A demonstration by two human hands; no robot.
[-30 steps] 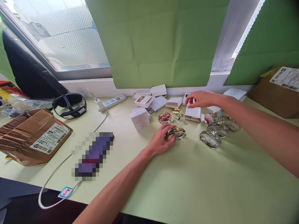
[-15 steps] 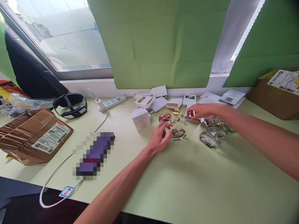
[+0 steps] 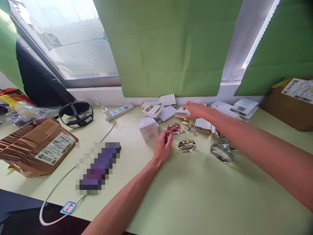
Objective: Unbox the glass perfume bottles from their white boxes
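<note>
sorting of small perfume bottles on bench (image 3: 186, 192) under way. left hand (image 3: 162, 147) loosely curled, fingertips touching pink bottle (image 3: 174, 128); right hand (image 3: 197, 110) spread flat over white carton (image 3: 182, 113). next: needs a firm pinch on each.

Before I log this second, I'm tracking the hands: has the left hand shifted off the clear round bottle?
Yes. The left hand has left the clear round bottle and moved left and away, toward the pink bottle.
</note>
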